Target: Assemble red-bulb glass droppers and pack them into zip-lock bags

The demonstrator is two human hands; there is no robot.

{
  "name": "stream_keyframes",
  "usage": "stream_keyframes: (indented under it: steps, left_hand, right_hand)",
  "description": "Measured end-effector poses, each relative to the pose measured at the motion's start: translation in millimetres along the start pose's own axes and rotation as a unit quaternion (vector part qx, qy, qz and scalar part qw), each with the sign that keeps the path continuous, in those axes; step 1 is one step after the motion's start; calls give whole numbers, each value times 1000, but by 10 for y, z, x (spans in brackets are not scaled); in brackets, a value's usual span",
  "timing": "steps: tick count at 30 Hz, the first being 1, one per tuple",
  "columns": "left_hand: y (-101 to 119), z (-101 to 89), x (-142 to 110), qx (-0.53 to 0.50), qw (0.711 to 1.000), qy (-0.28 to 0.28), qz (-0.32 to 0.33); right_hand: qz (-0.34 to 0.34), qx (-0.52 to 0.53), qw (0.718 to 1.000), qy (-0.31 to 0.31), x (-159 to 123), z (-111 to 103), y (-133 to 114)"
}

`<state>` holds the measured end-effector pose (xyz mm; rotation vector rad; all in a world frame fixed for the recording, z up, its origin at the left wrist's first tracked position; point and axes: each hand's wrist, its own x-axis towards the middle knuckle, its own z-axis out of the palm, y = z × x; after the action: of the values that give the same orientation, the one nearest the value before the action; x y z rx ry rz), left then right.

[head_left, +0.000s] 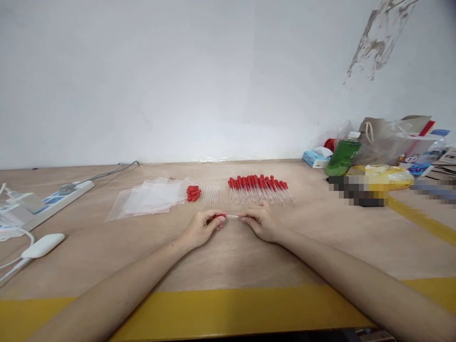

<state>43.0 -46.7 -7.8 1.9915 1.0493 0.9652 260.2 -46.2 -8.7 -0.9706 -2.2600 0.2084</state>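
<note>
The left fingers [219, 221] pinch a red rubber bulb [220, 216]; the right fingers [249, 218], nearly closed, grip the clear tube [233, 216] running between both hands. Just beyond the fingers lie finished-looking red-topped droppers [261, 183].

tabletop [107, 266]: smooth, faintly glossy. bags [153, 197]: thin, translucent plastic. tubes [211, 195]: clear, glossy. bulbs [193, 194]: red, rubber-like. bottle [344, 156]: translucent green plastic. wall [178, 85]: matt, rough where peeled.
</note>
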Motion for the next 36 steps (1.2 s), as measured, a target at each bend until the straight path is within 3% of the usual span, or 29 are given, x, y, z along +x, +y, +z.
stream_keyframes:
  steps: [13,23,28,30,32,36]
  left_hand:
    - [143,14,-80,152,987,-23,56]
    - [123,16,-71,180,979,-30,88]
    - [134,-61,15,201,973,-35,107]
    - [118,-151,65,229,963,-2,140]
    - [50,-285,120,270,947,67,162]
    - [-231,-599,231,371,892,230,117]
  right_hand:
    - [-11,-70,997,-33,9,-69,-155]
    - [27,-13,997,-73,53,42,-170]
    - [31,-39,995,-91,99,-39,-255]
    - [39,-34,995,-88,110,-97,-267]
    - [86,10,992,-91,132,-148,-225]
    - [231,150,953,-124,304,-210,-30]
